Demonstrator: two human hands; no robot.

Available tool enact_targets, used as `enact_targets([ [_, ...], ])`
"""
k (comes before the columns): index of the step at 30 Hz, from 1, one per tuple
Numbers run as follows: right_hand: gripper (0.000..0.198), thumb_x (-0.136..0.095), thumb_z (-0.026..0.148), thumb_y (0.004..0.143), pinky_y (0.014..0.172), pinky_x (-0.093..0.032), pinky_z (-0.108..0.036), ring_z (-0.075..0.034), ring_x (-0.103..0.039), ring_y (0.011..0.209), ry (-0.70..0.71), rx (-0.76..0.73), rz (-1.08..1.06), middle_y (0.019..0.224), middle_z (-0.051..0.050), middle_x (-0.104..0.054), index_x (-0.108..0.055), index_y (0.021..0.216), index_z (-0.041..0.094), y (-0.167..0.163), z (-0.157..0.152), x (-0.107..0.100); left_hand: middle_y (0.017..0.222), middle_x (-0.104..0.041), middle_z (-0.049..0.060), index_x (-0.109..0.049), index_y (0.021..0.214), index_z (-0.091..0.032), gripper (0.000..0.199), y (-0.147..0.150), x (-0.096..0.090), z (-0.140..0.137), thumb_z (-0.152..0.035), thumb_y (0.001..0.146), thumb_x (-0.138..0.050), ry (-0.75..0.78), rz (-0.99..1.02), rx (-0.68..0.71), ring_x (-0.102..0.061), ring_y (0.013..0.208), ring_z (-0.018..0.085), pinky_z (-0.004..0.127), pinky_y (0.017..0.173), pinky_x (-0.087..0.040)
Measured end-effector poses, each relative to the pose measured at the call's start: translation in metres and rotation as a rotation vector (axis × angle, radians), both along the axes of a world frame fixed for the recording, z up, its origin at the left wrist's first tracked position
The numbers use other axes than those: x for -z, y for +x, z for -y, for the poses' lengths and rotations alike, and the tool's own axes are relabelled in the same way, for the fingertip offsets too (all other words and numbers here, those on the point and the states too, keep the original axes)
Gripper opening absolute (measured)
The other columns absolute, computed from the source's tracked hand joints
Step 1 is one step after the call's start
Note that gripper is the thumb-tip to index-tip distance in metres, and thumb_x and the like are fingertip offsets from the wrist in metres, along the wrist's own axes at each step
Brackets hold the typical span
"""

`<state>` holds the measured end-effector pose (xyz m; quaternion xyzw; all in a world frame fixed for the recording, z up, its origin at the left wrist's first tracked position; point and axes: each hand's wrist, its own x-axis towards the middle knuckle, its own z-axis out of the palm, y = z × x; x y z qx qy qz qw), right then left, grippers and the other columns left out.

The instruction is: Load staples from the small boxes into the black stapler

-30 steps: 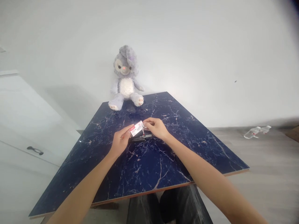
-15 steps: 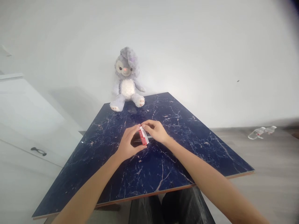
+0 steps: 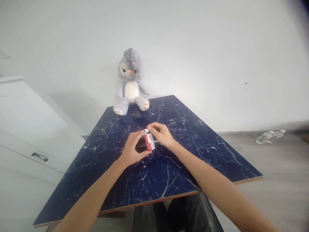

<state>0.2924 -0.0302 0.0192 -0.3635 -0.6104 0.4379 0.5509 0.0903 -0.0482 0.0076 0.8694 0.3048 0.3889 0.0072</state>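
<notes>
A small red and white cardboard box [image 3: 149,142] is held above the middle of the dark blue marbled table [image 3: 154,183]. My left hand [image 3: 132,149] grips it, thumb at its near end and fingertips at its far end. At that far end a white flap stands raised. My right hand [image 3: 161,133] pinches at the flap with thumb and index finger. Behind the box, something dark and shiny with a light edge shows between my hands; I cannot make out what it is.
A grey plush rabbit [image 3: 132,91] sits at the table's back edge against the white wall. To the left stands a white cabinet [image 3: 29,129] with a dark handle. Clear plastic bottles [image 3: 265,137] lie on the floor at right.
The flap at the far end of the box has lifted, and the box has turned slightly so more of its white face shows. My right fingertips have moved slightly up and away.
</notes>
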Motion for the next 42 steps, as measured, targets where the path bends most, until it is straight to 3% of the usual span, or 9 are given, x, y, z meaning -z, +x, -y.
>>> enact_targets([
  [10, 0.029, -0.06, 0.048, 0.087, 0.067, -0.053, -0.026, -0.016, -0.064, 0.073, -0.022, -0.025, 0.008, 0.086, -0.003, -0.07, -0.068, 0.092, 0.02, -0.0003, 0.0002, 0.0017, 0.142, -0.05, 0.014, -0.04, 0.145, -0.029, 0.085, -0.0007, -0.0038, -0.0004, -0.04, 0.072, -0.081, -0.065, -0.002, 0.033, -0.048, 0.13, 0.035, 0.054, 0.107, -0.041],
  [16, 0.03, -0.058, 0.047, 0.089, 0.065, -0.051, -0.025, -0.014, -0.06, 0.068, 0.011, -0.038, 0.044, 0.08, -0.002, -0.068, -0.068, 0.089, 0.019, -0.0008, 0.0008, 0.0034, 0.139, -0.052, 0.012, -0.047, 0.137, -0.027, 0.072, -0.0011, -0.0065, -0.001, -0.035, 0.073, -0.079, -0.069, 0.009, 0.07, -0.05, 0.128, 0.033, 0.052, 0.107, -0.042],
  [29, 0.026, -0.067, 0.042, 0.085, 0.065, -0.05, -0.026, -0.015, -0.062, 0.071, 0.006, -0.108, 0.0, 0.086, -0.004, -0.071, -0.07, 0.092, 0.018, -0.0005, 0.0027, 0.0026, 0.133, -0.053, 0.013, -0.046, 0.125, -0.024, 0.066, 0.0021, -0.0001, -0.0015, -0.027, 0.069, -0.081, -0.113, 0.089, 0.086, -0.053, 0.124, 0.03, 0.048, 0.102, -0.047],
  [42, 0.024, -0.07, 0.043, 0.082, 0.065, -0.048, -0.026, -0.013, -0.06, 0.068, -0.044, -0.122, -0.05, 0.079, -0.001, -0.069, -0.071, 0.087, 0.018, 0.0022, -0.0063, 0.0066, 0.137, -0.052, 0.012, -0.039, 0.143, -0.028, 0.075, 0.0017, 0.0013, 0.0012, -0.027, 0.077, -0.074, -0.097, -0.008, 0.014, -0.053, 0.124, 0.03, 0.048, 0.103, -0.048],
])
